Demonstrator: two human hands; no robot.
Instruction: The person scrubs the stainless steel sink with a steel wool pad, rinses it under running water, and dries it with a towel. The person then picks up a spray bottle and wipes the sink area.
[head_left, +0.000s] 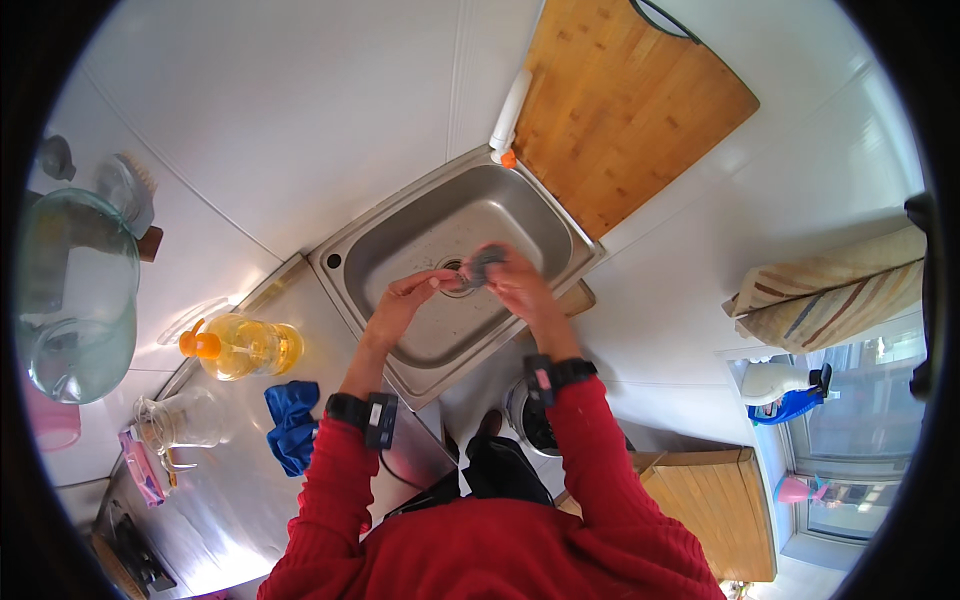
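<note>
Both my hands are over a stainless steel sink (405, 341). My right hand (517, 285) grips a dark grey scouring pad (489, 257), blurred by motion. The fingertips of my left hand (405, 294) pinch a small grey metal piece (466, 280), which looks like a perforated sink strainer. The pad touches or nearly touches this piece; the blur hides which. Behind the fingers lies the round drain (452, 265) in the basin floor, partly covered.
A bamboo cutting board (630, 112) leans beyond the sink, beside a white tap (511, 112). On the left steel counter (232, 480) are a yellow soap bottle (251, 346), a blue cloth (292, 427) and a glass jug (184, 420). A bin (534, 420) stands below.
</note>
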